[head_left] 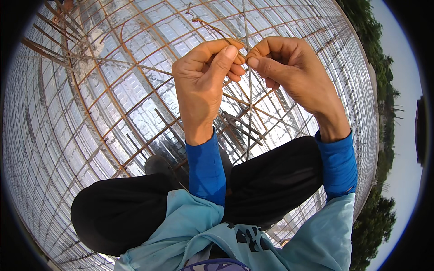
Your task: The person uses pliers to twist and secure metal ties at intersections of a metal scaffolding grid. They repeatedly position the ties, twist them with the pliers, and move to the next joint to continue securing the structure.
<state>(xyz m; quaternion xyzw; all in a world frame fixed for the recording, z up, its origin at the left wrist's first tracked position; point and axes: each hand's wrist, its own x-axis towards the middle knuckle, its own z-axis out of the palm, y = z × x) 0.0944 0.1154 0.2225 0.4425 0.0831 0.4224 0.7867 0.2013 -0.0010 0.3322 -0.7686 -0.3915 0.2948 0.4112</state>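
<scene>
My left hand (205,74) and my right hand (294,67) are raised close together over the rebar mesh, thumbs and fingertips pinched. Between them they hold a thin rusty wire (214,28), which runs up and to the left to a bent, looped end. The fingertips hide most of its near part. Below the hands, a dark pair of pincers (244,125) lies on the mesh in front of my knees, its handles pointing right.
Rusty rebar mesh (135,106) covers shiny corrugated metal decking (115,131). At the upper left, several thick bars (45,52) stick up from the grid. My shoe (158,166) rests on the mesh. Trees (384,86) stand beyond the right edge.
</scene>
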